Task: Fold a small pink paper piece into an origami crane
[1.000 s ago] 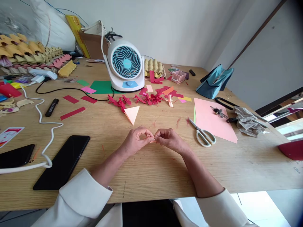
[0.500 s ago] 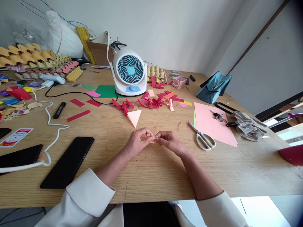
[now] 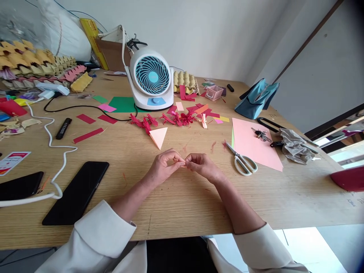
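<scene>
My left hand (image 3: 166,165) and my right hand (image 3: 202,166) meet fingertip to fingertip above the wooden table. Both are closed in a pinch on a small bit of pale pink paper, mostly hidden by the fingers. Just beyond my left hand lies a folded pale pink paper triangle (image 3: 160,137). Farther back is a row of twisted, fringed red paper pieces (image 3: 178,118), with a small pale fringed piece (image 3: 204,120) at its right end. To the right of my right hand rest scissors (image 3: 242,160), blades pointing away and left.
A white fan (image 3: 152,79) stands at the back centre. Large pink paper (image 3: 253,146) with keys (image 3: 261,134) lies right, near a blue bag (image 3: 256,98). A black phone (image 3: 78,193) and white cable (image 3: 65,161) are left, egg trays (image 3: 31,60) back left.
The view has shifted slightly, so the table's items appear a little farther left and higher. My hands stay together, and the bit of paper between them shows less.
</scene>
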The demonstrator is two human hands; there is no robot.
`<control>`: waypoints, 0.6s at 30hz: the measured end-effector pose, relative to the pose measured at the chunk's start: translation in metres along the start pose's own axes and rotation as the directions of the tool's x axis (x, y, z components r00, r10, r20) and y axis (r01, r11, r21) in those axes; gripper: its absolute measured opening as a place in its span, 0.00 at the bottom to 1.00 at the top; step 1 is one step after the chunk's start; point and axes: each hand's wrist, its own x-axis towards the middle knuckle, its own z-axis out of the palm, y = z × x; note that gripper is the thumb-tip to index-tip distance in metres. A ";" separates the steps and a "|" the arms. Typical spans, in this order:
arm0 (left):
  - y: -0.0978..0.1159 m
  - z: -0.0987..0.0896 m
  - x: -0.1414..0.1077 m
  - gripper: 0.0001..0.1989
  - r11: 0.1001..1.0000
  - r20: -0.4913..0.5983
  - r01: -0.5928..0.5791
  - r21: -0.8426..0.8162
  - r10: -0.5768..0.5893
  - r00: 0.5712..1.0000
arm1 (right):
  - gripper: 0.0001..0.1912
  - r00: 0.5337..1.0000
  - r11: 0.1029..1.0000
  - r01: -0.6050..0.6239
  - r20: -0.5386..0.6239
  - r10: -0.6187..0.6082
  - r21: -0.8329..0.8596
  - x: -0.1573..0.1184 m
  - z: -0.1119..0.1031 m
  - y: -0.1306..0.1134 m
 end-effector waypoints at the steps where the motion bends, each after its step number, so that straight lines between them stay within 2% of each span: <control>1: 0.000 0.000 0.000 0.03 1.000 0.005 -0.006 0.003 0.006 1.000 | 0.19 1.000 1.000 -0.002 -0.003 0.002 -0.005 0.000 0.000 -0.001; 5: 0.002 -0.002 0.000 0.02 0.999 0.027 -0.038 0.030 0.037 0.999 | 0.19 1.000 1.000 -0.017 -0.013 0.017 -0.026 -0.001 0.000 -0.001; 18: -0.002 -0.001 -0.001 0.03 0.966 -0.036 -0.141 0.216 0.152 0.988 | 0.20 0.999 0.999 -0.032 -0.011 0.032 0.000 -0.001 -0.002 -0.001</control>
